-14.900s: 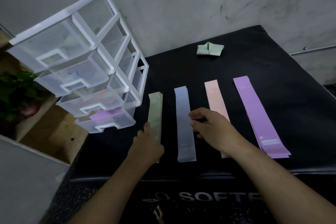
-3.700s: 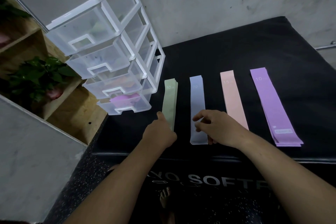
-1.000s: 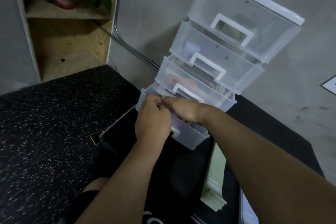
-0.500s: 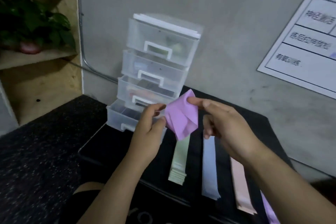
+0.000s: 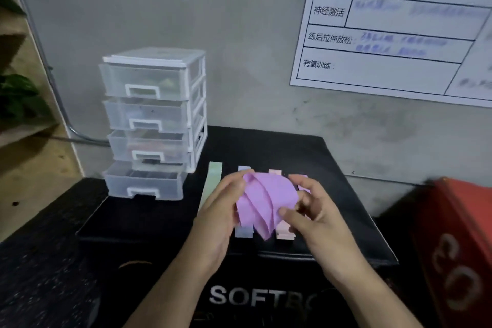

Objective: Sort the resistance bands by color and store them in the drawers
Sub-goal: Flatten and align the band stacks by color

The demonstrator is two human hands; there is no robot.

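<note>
A folded purple resistance band (image 5: 266, 204) is held above the black soft box (image 5: 343, 224) between both hands. My left hand (image 5: 219, 209) grips its left edge and my right hand (image 5: 312, 212) pinches its right side with thumb and fingers. Beneath them lie flat stacks of bands: green (image 5: 213, 178), blue (image 5: 243, 231) and pink (image 5: 285, 233), with a sliver of a purple stack (image 5: 303, 186) behind my right hand. The clear four-drawer unit (image 5: 153, 120) stands at the box's back left, its bottom drawer (image 5: 145, 181) pulled out.
A grey wall with a white chart (image 5: 394, 26) is behind the box. A red box (image 5: 458, 245) stands at the right. A wooden shelf with a green plant (image 5: 18, 98) is at the left, above speckled black flooring (image 5: 45, 255).
The purple band has come out of the bottom drawer and now sits lower, over the stacks, partly unfolded between both hands. My view has pulled back and turned right.
</note>
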